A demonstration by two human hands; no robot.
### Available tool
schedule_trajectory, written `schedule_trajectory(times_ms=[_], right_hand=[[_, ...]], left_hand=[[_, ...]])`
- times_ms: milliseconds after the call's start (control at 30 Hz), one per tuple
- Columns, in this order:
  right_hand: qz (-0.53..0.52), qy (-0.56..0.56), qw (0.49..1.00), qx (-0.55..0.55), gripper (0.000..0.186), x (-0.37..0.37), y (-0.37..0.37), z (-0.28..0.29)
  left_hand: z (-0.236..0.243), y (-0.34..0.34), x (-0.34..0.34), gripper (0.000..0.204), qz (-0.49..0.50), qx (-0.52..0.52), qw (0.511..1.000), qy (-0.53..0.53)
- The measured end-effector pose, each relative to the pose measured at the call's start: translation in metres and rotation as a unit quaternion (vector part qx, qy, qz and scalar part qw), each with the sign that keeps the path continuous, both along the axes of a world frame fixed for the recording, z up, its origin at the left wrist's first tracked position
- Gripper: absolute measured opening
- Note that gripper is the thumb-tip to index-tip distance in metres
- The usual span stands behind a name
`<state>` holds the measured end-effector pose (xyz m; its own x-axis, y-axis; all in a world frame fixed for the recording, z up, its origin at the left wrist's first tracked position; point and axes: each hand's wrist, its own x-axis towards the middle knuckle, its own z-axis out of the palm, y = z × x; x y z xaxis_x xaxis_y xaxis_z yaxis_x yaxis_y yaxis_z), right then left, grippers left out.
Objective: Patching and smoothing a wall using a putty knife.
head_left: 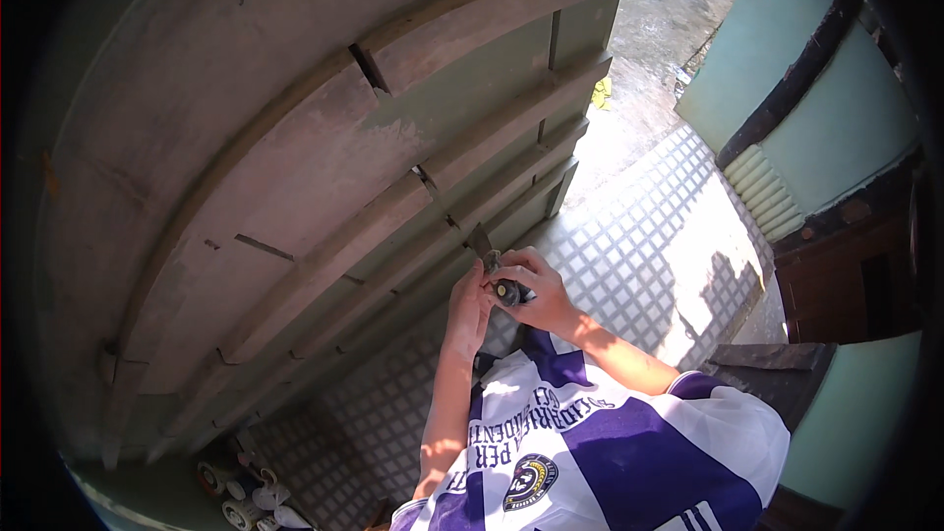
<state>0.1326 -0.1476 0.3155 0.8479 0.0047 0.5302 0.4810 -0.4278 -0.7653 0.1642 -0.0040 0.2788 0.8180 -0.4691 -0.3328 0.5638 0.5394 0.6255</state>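
Note:
Both of my hands are close together in front of the wooden panelling. My right hand (547, 297) is wrapped round a dark cylindrical tool (507, 293) with a pale round end facing up; its exact kind does not show. Just beyond my fingertips, a small greyish round piece (492, 261) sits at the base of a flat grey blade-like piece (479, 239), which points up toward the panelling. My left hand (467, 307) is closed, its fingertips raised against the near side of these pieces. What its fingers grip is partly hidden.
A large slatted wooden panel (324, 167) with horizontal rails fills the left. Sunlit patterned tiles (639, 226) stretch to the right. Green walls (836, 108) and a dark brown wooden cabinet or door (836, 300) stand at the right. Several white round items (241, 511) lie at lower left.

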Motion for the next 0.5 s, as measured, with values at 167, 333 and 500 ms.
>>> schedule_trajectory(times_ms=[167, 333, 500], right_hand=[[-0.009, 0.013, 1.000, -0.015, 0.035, -0.020, 0.004, 0.004], [-0.002, 0.238, 0.954, 0.180, 0.049, -0.022, 0.005, -0.019], [-0.007, 0.270, 0.937, 0.222, 0.059, -0.008, 0.006, -0.006]], left_hand=[[0.012, -0.005, -0.002, 0.030, 0.082, 0.213, 0.962, -0.151], [0.027, -0.023, -0.009, 0.023, 0.126, 0.403, 0.869, -0.257], [0.031, -0.030, -0.013, 0.025, 0.097, 0.504, 0.785, -0.347]])
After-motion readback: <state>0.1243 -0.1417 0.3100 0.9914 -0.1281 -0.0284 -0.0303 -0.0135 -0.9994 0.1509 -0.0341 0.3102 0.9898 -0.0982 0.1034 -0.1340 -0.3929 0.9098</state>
